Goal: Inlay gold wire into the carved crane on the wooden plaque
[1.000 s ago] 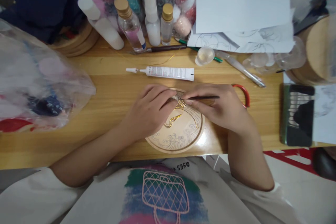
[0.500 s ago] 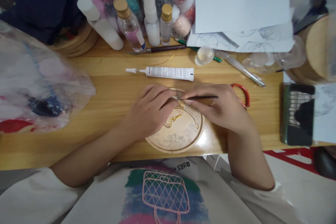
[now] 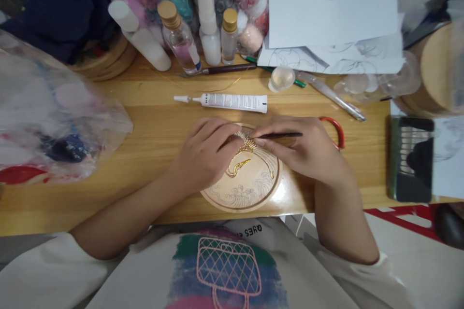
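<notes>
A round wooden disc [image 3: 250,174] lies near the table's front edge, with gold raised lines and a thin drawn pattern of waves on it. My left hand [image 3: 210,154] rests over the disc's upper left part, its fingers bent together; whatever its fingertips hold is hidden. From the right, my right hand [image 3: 304,147] pinches a thin dark tool [image 3: 281,134], whose tip is at the gold lines near the disc's top. Both hands' fingertips are close together. Above the disc lies a white tube [image 3: 234,102] with its cap [image 3: 181,99] off to the left.
Bottles [image 3: 181,41] and bagged coloured material stand at the back. Paper drawings [image 3: 333,14], a small cup [image 3: 282,78] and a silver pen [image 3: 337,99] lie back right. Red-handled scissors [image 3: 339,130] are beside my right hand; a dark case [image 3: 411,159] sits farther right, a plastic bag [image 3: 65,111] left.
The fingertips of my left hand have shifted slightly, and more of the disc's top shows between my hands. My right hand keeps its pinch on the tool, nearly in place.
</notes>
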`<state>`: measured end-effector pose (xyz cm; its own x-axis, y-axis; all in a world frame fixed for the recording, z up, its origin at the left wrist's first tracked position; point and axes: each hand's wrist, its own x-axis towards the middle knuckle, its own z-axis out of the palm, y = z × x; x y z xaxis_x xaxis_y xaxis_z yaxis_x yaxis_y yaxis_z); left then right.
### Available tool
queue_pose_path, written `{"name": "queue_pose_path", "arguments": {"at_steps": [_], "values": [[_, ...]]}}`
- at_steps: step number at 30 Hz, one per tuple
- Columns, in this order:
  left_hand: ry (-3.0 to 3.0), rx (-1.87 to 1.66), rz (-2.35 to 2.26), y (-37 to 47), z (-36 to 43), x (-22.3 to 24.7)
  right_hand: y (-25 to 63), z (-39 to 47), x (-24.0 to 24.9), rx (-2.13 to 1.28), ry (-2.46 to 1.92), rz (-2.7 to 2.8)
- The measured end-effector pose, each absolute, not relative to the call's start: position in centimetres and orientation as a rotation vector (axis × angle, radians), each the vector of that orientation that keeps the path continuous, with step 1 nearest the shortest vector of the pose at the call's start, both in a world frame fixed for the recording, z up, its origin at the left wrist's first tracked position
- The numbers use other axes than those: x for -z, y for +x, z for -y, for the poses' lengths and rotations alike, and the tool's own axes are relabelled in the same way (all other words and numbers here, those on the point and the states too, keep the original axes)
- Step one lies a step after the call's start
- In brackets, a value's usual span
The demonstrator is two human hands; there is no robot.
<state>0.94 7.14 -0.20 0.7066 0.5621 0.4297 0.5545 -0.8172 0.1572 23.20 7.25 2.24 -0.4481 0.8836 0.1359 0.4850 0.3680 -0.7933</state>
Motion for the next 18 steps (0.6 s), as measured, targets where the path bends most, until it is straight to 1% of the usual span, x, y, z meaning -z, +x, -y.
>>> {"name": "queue_pose_path", "arguments": {"at_steps": [18], "values": [[2.907,-0.732,-0.948,1.09,-6.96,0.53,23.19,-7.19,-2.43,-0.935,-1.217,2.076]]}}
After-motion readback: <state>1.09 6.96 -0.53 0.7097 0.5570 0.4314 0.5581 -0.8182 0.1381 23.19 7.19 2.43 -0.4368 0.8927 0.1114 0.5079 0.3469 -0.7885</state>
